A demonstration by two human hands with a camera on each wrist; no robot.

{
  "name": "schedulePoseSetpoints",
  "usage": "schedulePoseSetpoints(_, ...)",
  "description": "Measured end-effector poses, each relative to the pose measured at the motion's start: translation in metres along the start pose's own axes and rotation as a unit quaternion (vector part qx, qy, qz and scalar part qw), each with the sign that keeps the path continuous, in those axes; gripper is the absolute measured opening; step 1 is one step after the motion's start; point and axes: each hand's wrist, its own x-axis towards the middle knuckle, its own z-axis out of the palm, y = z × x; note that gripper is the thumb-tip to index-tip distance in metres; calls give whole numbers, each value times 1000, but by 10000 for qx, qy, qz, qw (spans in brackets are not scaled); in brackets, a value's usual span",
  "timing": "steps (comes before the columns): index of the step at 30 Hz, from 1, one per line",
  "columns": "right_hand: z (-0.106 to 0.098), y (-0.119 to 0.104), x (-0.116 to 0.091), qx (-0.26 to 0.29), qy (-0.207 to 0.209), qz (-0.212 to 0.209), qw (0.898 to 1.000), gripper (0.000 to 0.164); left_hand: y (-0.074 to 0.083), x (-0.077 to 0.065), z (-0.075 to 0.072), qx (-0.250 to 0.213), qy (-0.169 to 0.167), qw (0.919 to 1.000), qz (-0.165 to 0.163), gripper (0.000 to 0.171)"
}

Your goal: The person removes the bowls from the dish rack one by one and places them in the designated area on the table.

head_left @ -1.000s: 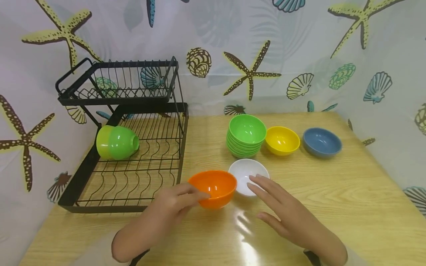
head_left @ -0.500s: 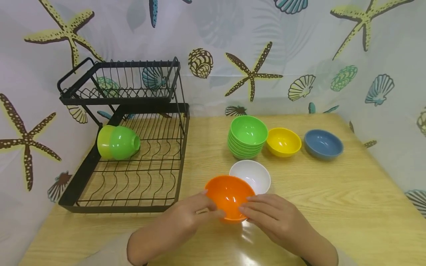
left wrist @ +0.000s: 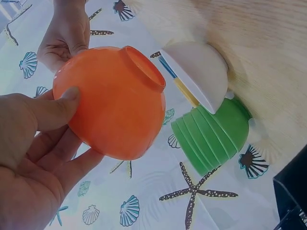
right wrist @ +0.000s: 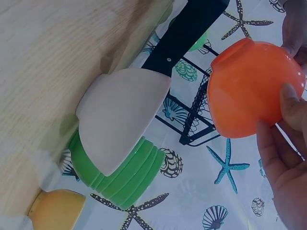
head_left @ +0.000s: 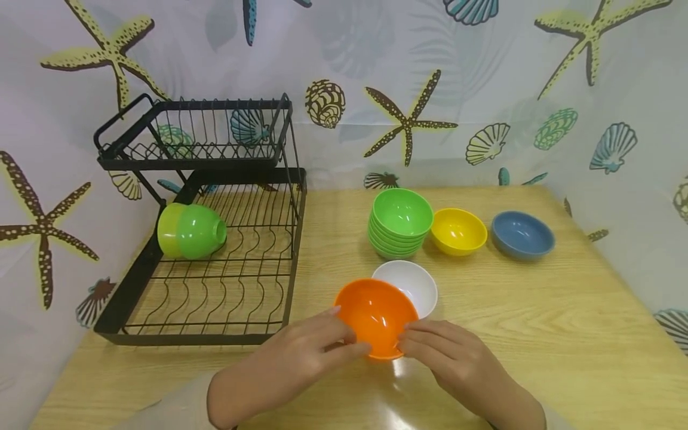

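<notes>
Between both hands an orange bowl [head_left: 376, 316] is held up off the table, tilted with its inside toward the head camera. My left hand [head_left: 312, 349] grips its left rim; in the left wrist view the thumb lies on the outer wall of the orange bowl [left wrist: 115, 105]. On the opposite side my right hand [head_left: 451, 358] pinches the rim, and the right wrist view shows its thumb against the orange bowl [right wrist: 254, 91]. Just behind, partly hidden by the orange bowl, a white bowl [head_left: 414, 283] sits on the table.
Behind the white bowl stands a stack of green bowls [head_left: 403, 221], with a yellow bowl [head_left: 458, 232] and a blue bowl [head_left: 521, 235] to its right. A black two-tier dish rack [head_left: 292, 257] at left holds green bowls [head_left: 199, 232] on their side.
The orange bowl has moved right and tilted toward the head camera. My right hand has come from over the white bowl to grip the orange bowl's right rim. The left hand keeps its hold.
</notes>
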Motion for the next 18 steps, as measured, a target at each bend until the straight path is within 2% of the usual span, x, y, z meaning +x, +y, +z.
schedulePoseSetpoints(6, -2, 0, -5, 99, 77, 60, 9999, 28, -1, 4, -1, -103, -64, 9998, 127, 31)
schedulePoseSetpoints(11, -7, 1, -8, 208, 153, 172, 9995, 27, -3, 6, 2, -11, 101, 9998, 156, 33)
schedulePoseSetpoints(14, -8, 2, -7, 176, 229, 243, 9993, 28, -6, 4, 3, 192, 223, 9996, -49, 35)
schedulePoseSetpoints(18, -15, 7, -8, -47, 455, 350, 9983, 29, -14, -1, 1, 341, 354, 9974, -521, 38)
